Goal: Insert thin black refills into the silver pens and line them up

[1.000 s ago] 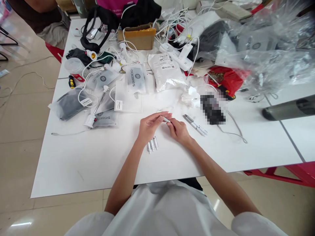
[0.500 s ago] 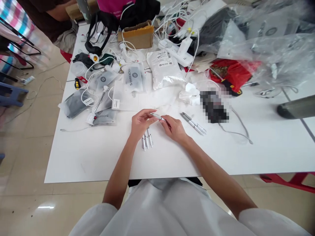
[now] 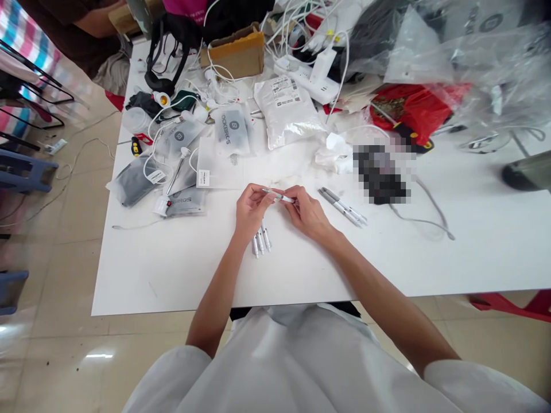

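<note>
Between my two hands lies a white and grey pen (image 3: 279, 196), held level above the table. My left hand (image 3: 251, 207) has its fingers closed on the left end of the pen. The right end is pinched by my right hand (image 3: 306, 213). Just below my left hand, three pens (image 3: 260, 243) rest side by side on the table, their upper ends hidden by that hand. To the right of my right hand lie more white and grey pens (image 3: 342, 207), slanting close together.
On the white table (image 3: 163, 275) are packed grey pouches (image 3: 232, 129), a white plastic parcel (image 3: 289, 112), crumpled tissue (image 3: 334, 154), and a blurred-out black item (image 3: 382, 175) with a cable. Cables, a cardboard box (image 3: 235, 54) and clear plastic bags (image 3: 486, 74) fill the back. Another person's arm (image 3: 101, 23) is far left.
The pen has turned slightly in my fingers, and more of its length shows between my hands. The whole view has shifted a little.
</note>
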`<state>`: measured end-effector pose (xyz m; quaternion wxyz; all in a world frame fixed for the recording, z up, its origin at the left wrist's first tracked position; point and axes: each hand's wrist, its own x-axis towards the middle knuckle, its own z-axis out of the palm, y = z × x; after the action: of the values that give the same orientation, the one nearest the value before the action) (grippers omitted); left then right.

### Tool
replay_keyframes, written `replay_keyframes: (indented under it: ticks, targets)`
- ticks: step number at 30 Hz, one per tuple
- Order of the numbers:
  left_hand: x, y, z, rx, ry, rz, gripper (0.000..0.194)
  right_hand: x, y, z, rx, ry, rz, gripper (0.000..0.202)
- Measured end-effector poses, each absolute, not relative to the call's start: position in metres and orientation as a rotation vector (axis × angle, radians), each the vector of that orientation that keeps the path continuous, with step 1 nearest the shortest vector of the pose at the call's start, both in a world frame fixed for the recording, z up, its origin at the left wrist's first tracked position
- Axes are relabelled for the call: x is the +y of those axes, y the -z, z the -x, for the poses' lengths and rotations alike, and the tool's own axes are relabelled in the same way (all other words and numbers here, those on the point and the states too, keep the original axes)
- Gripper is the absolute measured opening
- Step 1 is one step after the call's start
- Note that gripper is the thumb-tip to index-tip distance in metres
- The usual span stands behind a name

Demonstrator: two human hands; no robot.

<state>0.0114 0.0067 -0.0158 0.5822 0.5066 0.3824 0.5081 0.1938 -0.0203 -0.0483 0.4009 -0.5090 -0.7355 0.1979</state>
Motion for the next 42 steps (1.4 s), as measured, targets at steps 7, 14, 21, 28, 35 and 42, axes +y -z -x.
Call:
replay_keyframes:
  ticks: [7, 14, 21, 28, 35, 42]
  targets:
    - [0.006, 0.015, -0.013, 0.952, -1.197, -1.238, 0.036, -0.022, 0.045, -0.193, -1.907, -0.441, 1.323, 0.026]
    - [0.004, 0.016, -0.016, 0.949, -1.195, -1.201, 0.035, -0.020, 0.053, -0.193, -1.887, -0.423, 1.366, 0.022]
    - [0.003, 0.015, -0.017, 1.032, -1.194, -1.179, 0.044, -0.023, 0.049, -0.190, -1.893, -0.391, 1.422, 0.029]
    - [0.007, 0.012, -0.009, 0.901, -1.082, -1.324, 0.034, -0.022, 0.040, -0.195, -1.899, -0.362, 1.332, 0.030]
    - [0.009, 0.013, -0.009, 0.965, -1.184, -1.187, 0.038, -0.020, 0.051, -0.196, -1.848, -0.302, 1.385, 0.025]
    - [0.011, 0.009, -0.006, 0.961, -1.161, -1.105, 0.042, -0.021, 0.043, -0.195, -1.890, -0.292, 1.344, 0.029]
